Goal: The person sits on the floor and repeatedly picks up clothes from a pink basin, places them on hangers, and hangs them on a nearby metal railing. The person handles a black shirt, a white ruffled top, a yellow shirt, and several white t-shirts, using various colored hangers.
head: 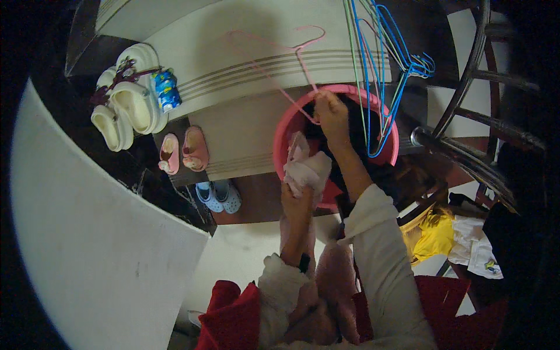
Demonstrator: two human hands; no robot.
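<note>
My right hand (333,114) grips one end of a pink clothes hanger (280,89), whose hook points up and away over the pale stair step. Below and to the left of it, my left hand (298,194) holds a bunched, light pink cloth (308,173). Both hands are over a pink basin (286,127) with dark contents that look like cloth. Several blue, green and pink hangers (369,87) hang together over the basin's right side. Cloth and hanger are apart.
White clogs (138,109), small pink shoes (196,148) and light blue clogs (227,197) stand on the steps at left. A dark metal railing (474,113) rises at right, above yellow clothing (437,234) and white clothing (472,245). A pale wall panel (96,210) fills the lower left.
</note>
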